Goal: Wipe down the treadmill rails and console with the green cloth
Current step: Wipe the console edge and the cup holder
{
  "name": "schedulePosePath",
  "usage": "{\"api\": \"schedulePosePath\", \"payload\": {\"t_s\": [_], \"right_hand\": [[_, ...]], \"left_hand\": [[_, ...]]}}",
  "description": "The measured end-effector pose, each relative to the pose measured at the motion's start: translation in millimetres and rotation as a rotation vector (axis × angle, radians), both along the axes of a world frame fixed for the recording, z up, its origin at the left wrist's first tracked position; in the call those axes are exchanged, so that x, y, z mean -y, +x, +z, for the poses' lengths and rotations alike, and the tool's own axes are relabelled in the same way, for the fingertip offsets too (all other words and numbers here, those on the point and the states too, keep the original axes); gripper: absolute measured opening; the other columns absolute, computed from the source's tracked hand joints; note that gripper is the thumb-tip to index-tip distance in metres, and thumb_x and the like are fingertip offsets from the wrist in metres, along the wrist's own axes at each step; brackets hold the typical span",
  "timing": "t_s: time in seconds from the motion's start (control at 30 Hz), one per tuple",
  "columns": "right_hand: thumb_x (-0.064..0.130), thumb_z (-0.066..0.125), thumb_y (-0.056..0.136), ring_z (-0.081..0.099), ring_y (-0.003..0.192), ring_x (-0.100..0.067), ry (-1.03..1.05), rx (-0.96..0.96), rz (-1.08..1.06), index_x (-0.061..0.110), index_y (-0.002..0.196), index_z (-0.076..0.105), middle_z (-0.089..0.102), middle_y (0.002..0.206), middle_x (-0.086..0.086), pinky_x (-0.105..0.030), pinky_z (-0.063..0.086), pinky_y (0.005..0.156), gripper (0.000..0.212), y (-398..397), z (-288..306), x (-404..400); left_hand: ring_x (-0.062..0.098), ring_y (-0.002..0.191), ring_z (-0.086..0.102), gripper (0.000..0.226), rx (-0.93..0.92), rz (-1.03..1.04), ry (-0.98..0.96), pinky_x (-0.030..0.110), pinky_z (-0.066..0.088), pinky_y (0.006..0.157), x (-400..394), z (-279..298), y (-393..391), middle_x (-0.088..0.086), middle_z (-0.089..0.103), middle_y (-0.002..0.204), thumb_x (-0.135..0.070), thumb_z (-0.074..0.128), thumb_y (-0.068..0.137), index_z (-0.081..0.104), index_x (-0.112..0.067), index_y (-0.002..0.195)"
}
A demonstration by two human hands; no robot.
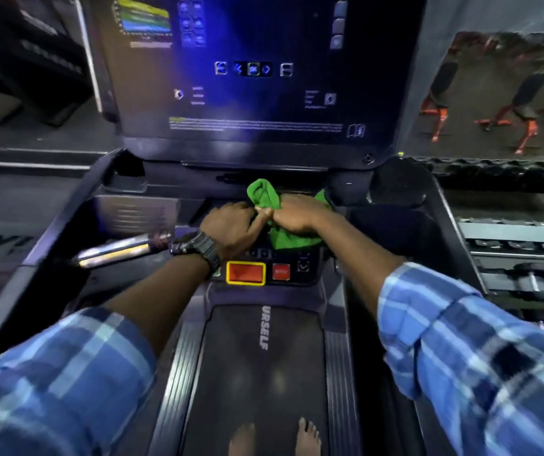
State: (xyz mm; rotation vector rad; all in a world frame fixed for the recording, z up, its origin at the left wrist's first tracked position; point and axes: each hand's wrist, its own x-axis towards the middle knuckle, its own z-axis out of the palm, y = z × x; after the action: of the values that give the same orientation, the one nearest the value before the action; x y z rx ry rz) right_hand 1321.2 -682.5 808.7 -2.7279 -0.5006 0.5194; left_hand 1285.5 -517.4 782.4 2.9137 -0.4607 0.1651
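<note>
The fingers of the right hand (297, 214) are curled around the green cloth (265, 200), bunched on the console (264, 255) just below the screen (257, 70). The left hand (231, 225) touches the cloth with curled fingers; whether they pinch it, I cannot tell. Below the console are a red button (246, 273) and the dark belt (257, 373). Right of the console stand racks of dumbbells (527, 258).

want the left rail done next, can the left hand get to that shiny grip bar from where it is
Probably yes. The left hand sits at the green cloth on the console ledge, and the shiny grip bar lies just to its left with nothing visible between them, though it would need to bring the cloth along.
</note>
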Motion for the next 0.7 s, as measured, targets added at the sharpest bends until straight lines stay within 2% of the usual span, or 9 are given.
{"api": "schedulePosePath", "payload": {"t_s": [0.1, 0.17, 0.23, 0.33, 0.47, 0.57, 0.63, 0.7], "right_hand": [[0.042, 0.042, 0.1, 0.059, 0.115, -0.028, 0.091, -0.051, 0.08, 0.022, 0.124, 0.061, 0.062, 0.13, -0.007, -0.033, 0.043, 0.086, 0.037, -2.6, 3.0, -29.6], [0.047, 0.052, 0.095, 0.057, 0.108, -0.017, 0.148, -0.113, 0.114, 0.031, 0.124, 0.059, 0.061, 0.12, 0.005, -0.031, 0.041, 0.086, 0.034, -6.6, 6.7, -13.7], [0.048, 0.059, 0.092, 0.056, 0.108, -0.013, 0.166, -0.166, 0.109, 0.034, 0.125, 0.058, 0.06, 0.119, 0.01, -0.03, 0.042, 0.092, 0.037, -4.6, 6.3, 18.0], [0.047, 0.06, 0.09, 0.06, 0.112, -0.024, 0.081, -0.074, 0.028, 0.031, 0.121, 0.061, 0.064, 0.126, -0.002, -0.036, 0.046, 0.097, 0.035, 7.9, -0.2, 28.9], [0.048, 0.042, 0.096, 0.054, 0.122, -0.036, -0.088, 0.09, 0.059, 0.023, 0.134, 0.051, 0.055, 0.136, -0.016, -0.039, 0.044, 0.093, 0.047, 13.9, -22.7, -50.5], [0.043, 0.048, 0.093, 0.056, 0.121, -0.031, 0.102, 0.049, 0.133, 0.024, 0.132, 0.054, 0.054, 0.139, -0.009, -0.036, 0.045, 0.093, 0.044, 4.6, -16.3, -75.0], [0.037, 0.062, 0.092, 0.053, 0.121, -0.016, 0.199, -0.046, 0.243, 0.023, 0.138, 0.051, 0.052, 0.14, 0.004, -0.026, 0.04, 0.098, 0.049, -0.4, -7.9, -51.1], [0.032, 0.069, 0.088, 0.054, 0.116, -0.013, 0.222, -0.112, 0.235, 0.024, 0.134, 0.054, 0.058, 0.131, 0.006, -0.025, 0.04, 0.095, 0.049, 4.9, -9.8, -21.7]], "left_hand": [[0.038, 0.094, 0.063, 0.076, 0.014, 0.039, -0.035, 0.043, 0.051, 0.075, -34.0, -0.7, -3.0, 0.017, 0.069, 0.099, -0.063, 0.011, 0.091, 0.067, -0.011, 0.086], [0.036, 0.095, 0.063, 0.068, 0.039, -0.009, -0.034, 0.042, 0.051, 0.076, -50.0, 0.3, -8.6, 0.014, 0.069, 0.1, -0.059, 0.016, 0.093, 0.069, -0.016, 0.093], [0.033, 0.092, 0.061, 0.059, 0.056, -0.041, -0.016, 0.039, 0.051, 0.076, -58.0, -1.4, -13.9, 0.01, 0.067, 0.096, -0.056, 0.022, 0.095, 0.069, -0.021, 0.099], [0.033, 0.088, 0.058, 0.061, 0.037, 0.002, -0.015, 0.044, 0.049, 0.078, -65.0, -7.9, -15.9, 0.01, 0.062, 0.088, -0.058, 0.018, 0.096, 0.063, -0.017, 0.088], [0.037, 0.086, 0.054, 0.053, 0.084, 0.053, -0.135, 0.046, 0.044, 0.078, -64.2, -17.6, -16.1, 0.017, 0.058, 0.088, -0.05, 0.024, 0.097, 0.056, -0.008, 0.089], [0.037, 0.083, 0.053, 0.05, 0.165, 0.113, -0.194, 0.046, 0.038, 0.078, -73.2, -15.8, -19.8, 0.02, 0.055, 0.086, -0.046, 0.03, 0.098, 0.053, -0.004, 0.087], [0.036, 0.083, 0.053, 0.054, 0.138, 0.088, -0.142, 0.045, 0.039, 0.079, -83.8, -13.9, -22.3, 0.018, 0.056, 0.085, -0.051, 0.03, 0.097, 0.056, -0.004, 0.087], [0.035, 0.086, 0.054, 0.064, 0.088, 0.057, -0.056, 0.044, 0.042, 0.082, -89.0, -12.6, -27.4, 0.015, 0.057, 0.087, -0.06, 0.026, 0.096, 0.059, -0.006, 0.088]]}}
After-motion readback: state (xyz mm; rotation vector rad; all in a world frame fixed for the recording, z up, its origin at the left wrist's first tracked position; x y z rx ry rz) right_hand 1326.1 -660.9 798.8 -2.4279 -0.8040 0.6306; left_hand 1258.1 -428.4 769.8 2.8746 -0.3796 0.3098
